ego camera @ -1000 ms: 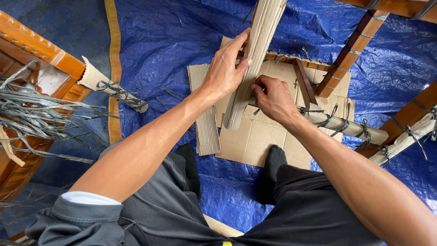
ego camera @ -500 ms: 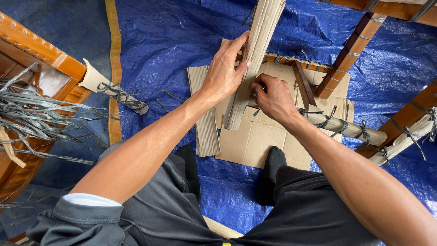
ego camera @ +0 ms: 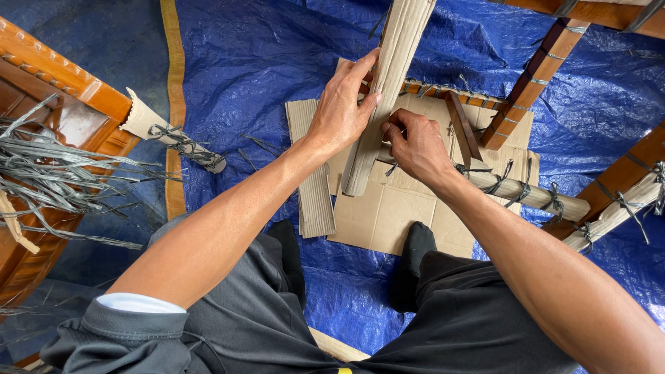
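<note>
Blue tarp [ego camera: 263,62] covers the whole floor here, crinkled, with a yellowish strip running down it on the left. Far left I see an orange-brown carved wooden frame [ego camera: 62,90] with a messy bunch of grey strapping strips [ego camera: 48,173] spilling off it, and a cardboard-wrapped leg [ego camera: 163,131] tied with the same grey strap. In the middle, flat cardboard sheets [ego camera: 388,215] lie on the tarp under my feet. My left hand [ego camera: 343,107] is clamped around a tall cardboard-wrapped post [ego camera: 388,90], fingers spread along its side. Just right of it, touching the post low down, my right hand [ego camera: 415,145] is curled tight, pinching something small at the wrap; can't tell exactly what. Further right, more wrapped wooden legs [ego camera: 533,197] with grey ties run off toward the edge.
</note>
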